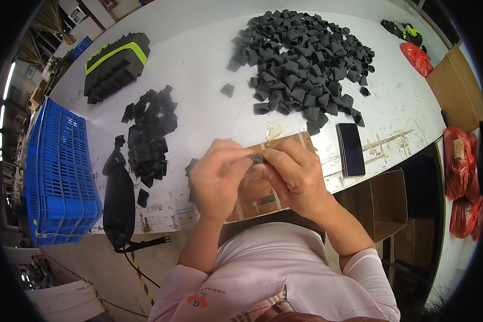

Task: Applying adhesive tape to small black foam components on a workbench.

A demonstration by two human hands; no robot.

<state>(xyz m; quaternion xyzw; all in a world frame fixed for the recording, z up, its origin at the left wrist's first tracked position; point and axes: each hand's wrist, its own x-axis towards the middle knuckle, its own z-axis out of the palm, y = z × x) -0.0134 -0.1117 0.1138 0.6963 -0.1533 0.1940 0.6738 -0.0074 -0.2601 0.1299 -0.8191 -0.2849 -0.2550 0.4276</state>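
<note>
Over a worn brown board (260,196) at the table's near edge, my two hands meet at a small dark grey fabric piece (257,158). My left hand (220,174), a little blurred, is closed with thumb and forefinger at the piece's left end. From the other side, my right hand (295,172) pinches it between thumb and bent fingers. Most of the piece is hidden by the fingers. Part of another dark piece (192,167) shows beside my left hand. Beyond the hands lies a big heap of short dark grey fabric tubes (300,64), with one loose piece (227,90) to its left.
Left of my hands lie a pile of flat black pieces (147,131), a black pouch (119,204) with a buckled strap, and a blue crate (64,172). A yellow-banded dark stack (117,67) stands farther back. Rightward are a phone (350,149), an open carton (389,204) and red bags (459,166).
</note>
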